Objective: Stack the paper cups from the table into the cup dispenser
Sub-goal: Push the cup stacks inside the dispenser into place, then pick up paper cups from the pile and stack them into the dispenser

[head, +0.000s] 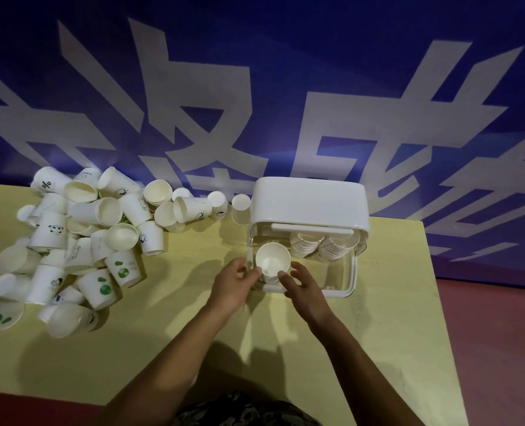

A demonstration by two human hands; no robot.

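A white cup dispenser (310, 198) with a clear front stands on the yellow table (378, 318) at centre right. Two stacks of paper cups (324, 245) lie on their sides inside it. A white paper cup (273, 261) sits at the dispenser's open front left, mouth toward me. My left hand (235, 284) touches the cup's left side with its fingertips. My right hand (304, 287) is at the cup's right side, thumb against its lower rim and fingers relaxed. A big heap of loose paper cups (80, 241) covers the table's left part.
A blue wall banner with large white characters (255, 103) rises right behind the table. A few cups (241, 209) stand just left of the dispenser. The table's right edge drops to a red floor (500, 348). My patterned clothing shows at the bottom.
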